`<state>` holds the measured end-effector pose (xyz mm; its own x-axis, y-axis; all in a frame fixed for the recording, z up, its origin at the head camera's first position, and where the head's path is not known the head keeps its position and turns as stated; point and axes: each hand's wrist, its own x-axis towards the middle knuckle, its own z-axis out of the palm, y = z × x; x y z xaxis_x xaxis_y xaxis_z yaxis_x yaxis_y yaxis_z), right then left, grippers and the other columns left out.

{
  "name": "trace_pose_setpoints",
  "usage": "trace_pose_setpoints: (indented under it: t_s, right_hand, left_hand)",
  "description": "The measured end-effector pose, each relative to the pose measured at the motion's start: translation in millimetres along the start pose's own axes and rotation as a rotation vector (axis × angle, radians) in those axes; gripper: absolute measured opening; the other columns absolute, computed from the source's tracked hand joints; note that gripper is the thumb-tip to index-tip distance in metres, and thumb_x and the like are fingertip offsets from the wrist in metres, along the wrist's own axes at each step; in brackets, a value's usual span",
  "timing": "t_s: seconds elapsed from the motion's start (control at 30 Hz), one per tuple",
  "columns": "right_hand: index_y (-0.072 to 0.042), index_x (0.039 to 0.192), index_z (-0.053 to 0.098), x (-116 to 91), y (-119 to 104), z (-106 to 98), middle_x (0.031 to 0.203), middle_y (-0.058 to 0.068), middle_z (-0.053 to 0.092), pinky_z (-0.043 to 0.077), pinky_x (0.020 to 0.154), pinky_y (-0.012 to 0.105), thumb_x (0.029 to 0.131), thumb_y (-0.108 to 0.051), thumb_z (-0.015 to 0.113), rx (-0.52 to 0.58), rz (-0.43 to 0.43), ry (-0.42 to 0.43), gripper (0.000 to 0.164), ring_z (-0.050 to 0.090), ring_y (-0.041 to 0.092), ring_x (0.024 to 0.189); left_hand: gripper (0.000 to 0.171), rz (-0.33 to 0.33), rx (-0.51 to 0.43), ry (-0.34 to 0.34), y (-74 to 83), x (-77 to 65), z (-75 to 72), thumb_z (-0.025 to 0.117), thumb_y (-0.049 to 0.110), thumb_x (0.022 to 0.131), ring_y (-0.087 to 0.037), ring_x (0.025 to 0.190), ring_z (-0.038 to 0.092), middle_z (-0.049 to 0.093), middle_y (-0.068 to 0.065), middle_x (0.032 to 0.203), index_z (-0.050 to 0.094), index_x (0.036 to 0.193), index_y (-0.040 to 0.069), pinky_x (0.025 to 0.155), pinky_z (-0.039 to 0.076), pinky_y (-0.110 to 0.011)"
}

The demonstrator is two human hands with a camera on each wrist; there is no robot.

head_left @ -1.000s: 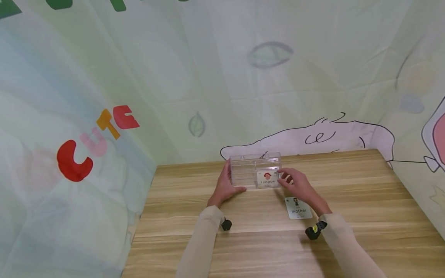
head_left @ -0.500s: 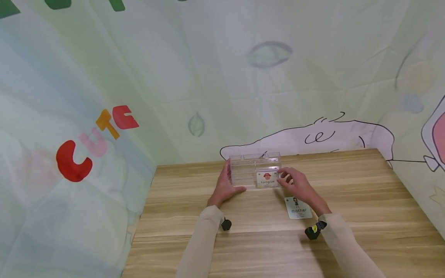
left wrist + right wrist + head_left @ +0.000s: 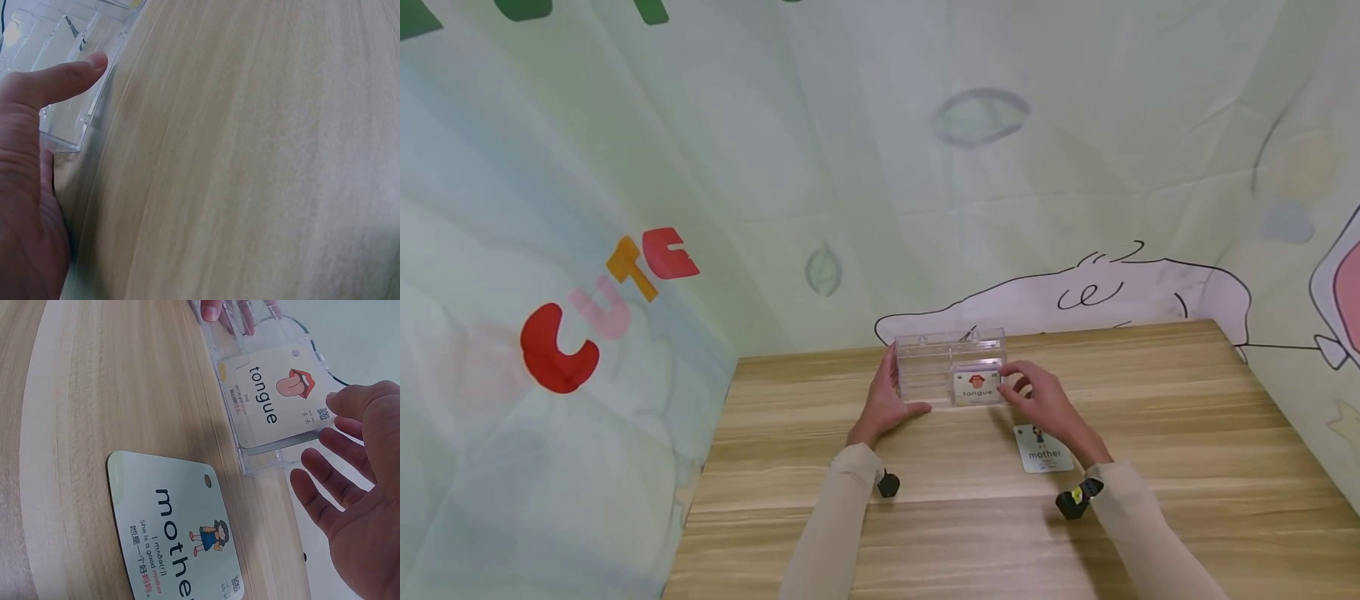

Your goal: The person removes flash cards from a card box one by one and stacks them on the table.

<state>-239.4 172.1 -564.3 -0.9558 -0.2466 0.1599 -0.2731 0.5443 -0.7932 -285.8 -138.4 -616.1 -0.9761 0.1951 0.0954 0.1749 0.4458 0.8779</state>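
Note:
A clear plastic box (image 3: 925,379) with compartments stands near the table's back edge. My left hand (image 3: 883,404) holds its left end, fingers along the side and thumb (image 3: 75,78) across the front; those fingers are mostly hidden in the left wrist view. In the right compartment sits a white flash card (image 3: 275,394) printed "tongue" with a red mouth, at the front of a thin stack. With thumb and index finger, my right hand (image 3: 1037,400) pinches the card's upper right corner, the other fingers loosely bent. Below that hand a "mother" flash card (image 3: 1045,454) lies face up on the table.
The wood-grain table (image 3: 970,542) extends toward me and to the right. Behind it hangs a pale printed cloth (image 3: 850,167) that meets the back edge close behind the box. Each wrist wears a small black camera (image 3: 888,485).
Almost nothing differs. Both hands keep their places at the box, and the right wrist has shifted very slightly left over the "mother" card.

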Motion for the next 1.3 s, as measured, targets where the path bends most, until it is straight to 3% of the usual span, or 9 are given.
trace_pose_setpoints:
  t_s: [0.27, 0.5, 0.93, 1.3]
  right_hand:
    - [-0.008, 0.128, 0.062, 0.4, 0.4, 2.5, 0.126, 0.016, 0.066, 0.059, 0.088, 0.049, 0.103, -0.017, 0.068, 0.061, 0.019, -0.009, 0.028, 0.065, 0.031, 0.106]
    - [-0.011, 0.118, 0.065, 0.7, 0.3, 6.7, 0.121, 0.012, 0.068, 0.060, 0.090, 0.050, 0.103, -0.017, 0.067, 0.090, 0.011, -0.022, 0.017, 0.067, 0.032, 0.107]
    - [-0.011, 0.118, 0.071, 2.3, 3.2, 15.4, 0.119, 0.010, 0.070, 0.059, 0.079, 0.038, 0.102, -0.021, 0.069, 0.094, 0.031, -0.027, 0.019, 0.066, 0.026, 0.100]
    - [-0.009, 0.119, 0.071, 4.1, -1.8, 10.6, 0.121, 0.009, 0.070, 0.059, 0.080, 0.037, 0.097, -0.014, 0.075, 0.073, -0.037, 0.026, 0.022, 0.064, 0.026, 0.107]
  left_hand:
    - [0.137, -0.005, 0.002, -0.003, 0.9, -0.2, -0.9, 0.101, 0.018, 0.065, -0.028, 0.148, 0.039, 0.033, -0.013, 0.166, 0.009, 0.167, 0.023, 0.121, 0.033, -0.039]
    - [0.137, 0.000, 0.001, -0.001, -0.1, 0.0, -1.3, 0.101, 0.017, 0.065, -0.029, 0.148, 0.039, 0.034, -0.013, 0.165, 0.010, 0.167, 0.023, 0.121, 0.034, -0.041]
    - [0.136, 0.003, 0.000, -0.009, 0.0, 0.7, -1.3, 0.101, 0.019, 0.065, -0.027, 0.148, 0.039, 0.035, -0.011, 0.165, 0.011, 0.167, 0.023, 0.121, 0.034, -0.038]
    - [0.136, 0.005, 0.001, -0.004, 1.3, -0.1, -0.9, 0.101, 0.019, 0.065, -0.028, 0.147, 0.041, 0.037, -0.012, 0.164, 0.012, 0.166, 0.022, 0.120, 0.035, -0.041]
